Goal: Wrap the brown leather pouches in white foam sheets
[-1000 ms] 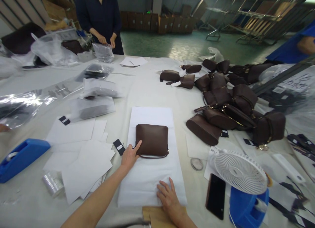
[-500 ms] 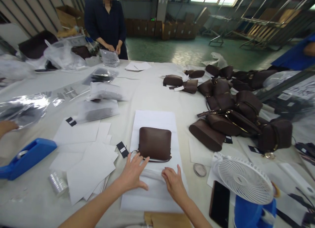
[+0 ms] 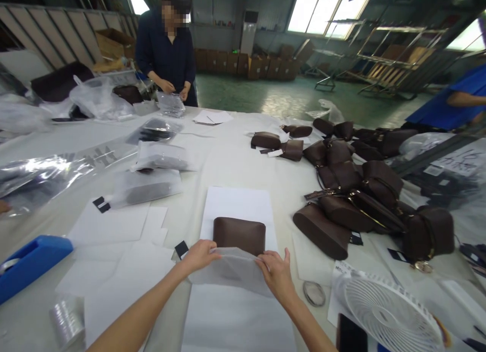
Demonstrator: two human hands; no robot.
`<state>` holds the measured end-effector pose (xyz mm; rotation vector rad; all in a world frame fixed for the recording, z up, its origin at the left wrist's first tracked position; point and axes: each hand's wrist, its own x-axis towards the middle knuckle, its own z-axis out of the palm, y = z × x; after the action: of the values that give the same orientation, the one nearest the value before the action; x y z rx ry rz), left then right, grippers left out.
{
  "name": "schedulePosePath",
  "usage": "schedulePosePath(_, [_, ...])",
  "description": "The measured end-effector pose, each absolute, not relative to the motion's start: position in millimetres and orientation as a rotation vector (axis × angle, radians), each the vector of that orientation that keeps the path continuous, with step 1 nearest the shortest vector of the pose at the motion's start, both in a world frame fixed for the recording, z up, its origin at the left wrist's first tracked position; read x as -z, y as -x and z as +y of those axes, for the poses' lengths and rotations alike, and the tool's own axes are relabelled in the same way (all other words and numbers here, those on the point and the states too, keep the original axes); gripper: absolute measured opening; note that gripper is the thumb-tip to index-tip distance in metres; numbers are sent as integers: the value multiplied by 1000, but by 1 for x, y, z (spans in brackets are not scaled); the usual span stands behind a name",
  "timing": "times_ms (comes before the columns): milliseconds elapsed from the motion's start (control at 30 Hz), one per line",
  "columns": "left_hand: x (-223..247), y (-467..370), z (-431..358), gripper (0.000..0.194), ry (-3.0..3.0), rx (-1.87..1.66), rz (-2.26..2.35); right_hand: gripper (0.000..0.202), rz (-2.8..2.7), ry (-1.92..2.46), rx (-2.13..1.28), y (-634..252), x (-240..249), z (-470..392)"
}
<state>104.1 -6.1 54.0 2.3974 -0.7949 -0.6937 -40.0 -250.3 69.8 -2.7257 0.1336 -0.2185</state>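
Your left hand [image 3: 199,256] and right hand [image 3: 279,276] stand apart, each pinching one end of the same edge of a thin sheet [image 3: 235,270]. Gripping it near both ends likely keeps that edge stretched and even between your fingers. The bag [image 3: 239,234] lies on the white paper [image 3: 237,201], its upper part bare and its lower part behind the raised sheet. That spot, squarely between your hands, probably lets both reach it alike. The black tag [image 3: 181,249] lies just beside your left hand, off the bag; the pile of bags [image 3: 341,185] sits to the right on the surface [image 3: 224,164], perhaps to leave your working spot free.

Half a second ago, your left hand was spread at the bag's lower edge and the bag's whole front showed; now the sheet hides part of it.
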Motion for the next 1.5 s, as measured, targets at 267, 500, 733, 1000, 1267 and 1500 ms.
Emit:
schedulePosePath(267, [-52, -107, -13, 28, -2584, 178, -641, 30, 391, 2677, 73, 6, -50, -276])
schedulePosePath(500, [-59, -127, -50, 109, -2610, 202, -1028, 30, 356, 2728, 103, 5, -40, -290])
schedulePosePath(733, [-45, -158, -52, 71, -2201, 640, -1067, 77, 254, 2742, 84, -12, -37, -290])
schedulePosePath(1000, [-38, -162, -51, 49, -2123, 721, -1073, 53, -25, 2874, 49, -29, -47, -279])
schedulePosePath(1267, [-34, -167, -60, 40, -2139, 709, -1136, 47, -80, 2763, 14, -41, -48, -257])
schedulePosePath(1500, [-43, -151, -69, 29, -2221, 621, -1166, 31, 35, 2739, 207, -27, -30, -253])
